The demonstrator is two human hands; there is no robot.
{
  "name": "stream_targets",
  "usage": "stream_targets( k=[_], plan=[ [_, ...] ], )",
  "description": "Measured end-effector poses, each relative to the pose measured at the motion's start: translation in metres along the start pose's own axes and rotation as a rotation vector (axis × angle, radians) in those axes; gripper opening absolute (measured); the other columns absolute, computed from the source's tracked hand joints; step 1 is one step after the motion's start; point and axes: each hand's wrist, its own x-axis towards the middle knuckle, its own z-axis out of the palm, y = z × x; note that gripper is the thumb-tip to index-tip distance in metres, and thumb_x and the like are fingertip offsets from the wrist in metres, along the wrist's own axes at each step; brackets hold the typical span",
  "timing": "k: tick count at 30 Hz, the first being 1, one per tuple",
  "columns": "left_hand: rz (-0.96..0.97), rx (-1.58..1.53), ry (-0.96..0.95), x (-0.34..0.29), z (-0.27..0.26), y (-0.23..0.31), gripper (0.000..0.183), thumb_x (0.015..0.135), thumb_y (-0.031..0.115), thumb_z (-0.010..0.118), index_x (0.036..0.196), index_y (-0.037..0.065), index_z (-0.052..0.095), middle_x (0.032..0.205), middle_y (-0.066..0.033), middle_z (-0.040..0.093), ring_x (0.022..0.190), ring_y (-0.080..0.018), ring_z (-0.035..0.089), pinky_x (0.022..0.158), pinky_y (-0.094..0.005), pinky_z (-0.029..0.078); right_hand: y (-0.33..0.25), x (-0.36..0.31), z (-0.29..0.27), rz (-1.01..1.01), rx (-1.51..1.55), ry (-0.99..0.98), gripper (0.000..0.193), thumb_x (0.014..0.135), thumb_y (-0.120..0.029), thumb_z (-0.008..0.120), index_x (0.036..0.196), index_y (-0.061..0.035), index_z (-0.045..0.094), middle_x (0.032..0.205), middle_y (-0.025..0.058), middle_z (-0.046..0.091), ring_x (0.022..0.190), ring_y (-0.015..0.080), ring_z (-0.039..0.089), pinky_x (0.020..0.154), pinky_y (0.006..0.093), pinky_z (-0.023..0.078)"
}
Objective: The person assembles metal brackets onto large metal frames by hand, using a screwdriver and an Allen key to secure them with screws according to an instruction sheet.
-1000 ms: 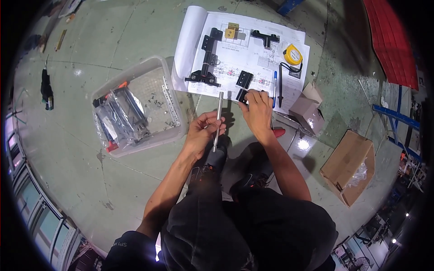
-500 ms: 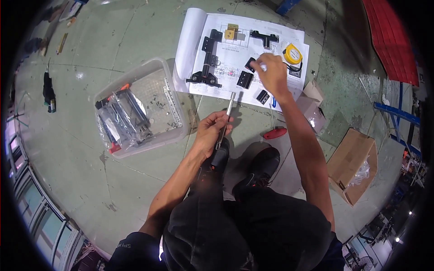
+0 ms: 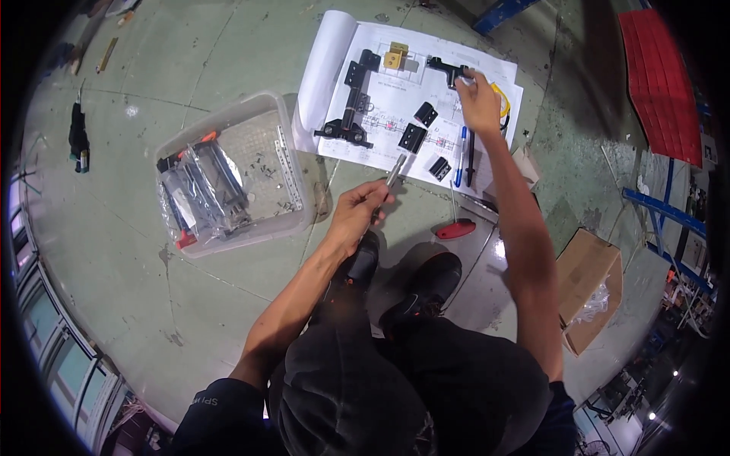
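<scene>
My left hand [image 3: 359, 214] is closed round a slim silver metal rod [image 3: 396, 170], which tilts up over the near edge of the paper drawing [image 3: 426, 169]. At the drawing's far right, the fingers of my right hand [image 3: 481, 108] pinch the right end of a black T-shaped bracket [image 3: 442, 65]. Between my hands lie several small black blocks, among them a larger drilled one [image 3: 412, 137]. A long black assembly [image 3: 351, 102] with a wide foot rests on the left of the sheet, beside a brass-coloured bracket [image 3: 395, 56].
A yellow tape measure [image 3: 502, 97] is partly behind my right hand. Pens [image 3: 460, 156] lie nearby, with a red-handled hex key [image 3: 455, 229] on the floor. At left stands a clear plastic bin [image 3: 300, 175] of bagged parts and screws; at right, an open cardboard box [image 3: 584, 281].
My right hand has moved away from the small black blocks, up to the T-shaped bracket, and has taken hold of its end. My left hand keeps the rod in nearly the same place.
</scene>
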Motion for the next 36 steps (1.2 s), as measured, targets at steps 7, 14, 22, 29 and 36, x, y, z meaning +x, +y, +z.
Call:
stream_targets(
  k=[7, 14, 22, 29, 36],
  plan=[
    [0.088, -0.021, -0.125, 0.000, 0.017, 0.008, 0.036, 0.099, 0.019, 0.054, 0.132, 0.005, 0.054, 0.091, -0.0039, 0.064, 0.066, -0.0071, 0.052, 0.059, -0.0219, 0.045, 0.001, 0.055, 0.003, 0.458, 0.427, -0.269, 0.035, 0.083, -0.014, 0.071, 0.113, 0.0017, 0.060, 0.081, 0.0109, 0.069, 0.073, 0.0169, 0.069, 0.064, 0.0260, 0.056],
    [0.216, 0.023, -0.132, -0.029, 0.029, 0.050, 0.039, 0.098, 0.017, 0.056, 0.135, 0.006, 0.052, 0.090, -0.0042, 0.064, 0.064, -0.0065, 0.051, 0.054, -0.0210, 0.043, -0.074, 0.019, -0.069, 0.597, 1.100, -0.468, 0.030, 0.092, -0.017, 0.063, 0.108, 0.0073, 0.057, 0.098, 0.0151, 0.066, 0.087, 0.0203, 0.068, 0.070, 0.0266, 0.058],
    [0.286, 0.031, -0.179, -0.046, 0.053, 0.079, 0.037, 0.096, 0.013, 0.057, 0.133, 0.006, 0.054, 0.085, -0.0036, 0.065, 0.059, -0.0043, 0.047, 0.049, -0.0187, 0.037, -0.134, -0.059, -0.099, 0.537, 0.896, -0.461, 0.034, 0.097, -0.026, 0.057, 0.118, 0.0014, 0.056, 0.087, 0.0061, 0.063, 0.074, 0.0087, 0.061, 0.073, 0.0214, 0.053],
    [0.222, 0.033, -0.149, -0.061, 0.045, 0.069, 0.034, 0.096, 0.010, 0.055, 0.129, 0.006, 0.057, 0.088, -0.0032, 0.063, 0.058, -0.0050, 0.046, 0.049, -0.0198, 0.037, -0.143, -0.095, -0.085, 0.401, 0.886, -0.355, 0.023, 0.092, -0.012, 0.062, 0.111, 0.0014, 0.061, 0.081, 0.0054, 0.064, 0.073, 0.0085, 0.062, 0.070, 0.0235, 0.055],
    [0.911, 0.804, 0.101, -0.062, 0.039, 0.056, 0.036, 0.096, 0.006, 0.053, 0.132, 0.009, 0.055, 0.083, -0.0031, 0.060, 0.055, -0.0075, 0.043, 0.049, -0.0235, 0.038, -0.153, -0.116, -0.071, 0.367, 0.742, -0.282, 0.026, 0.090, -0.009, 0.064, 0.109, 0.0082, 0.058, 0.088, 0.0157, 0.069, 0.079, 0.0141, 0.067, 0.068, 0.0270, 0.058]
  ],
)
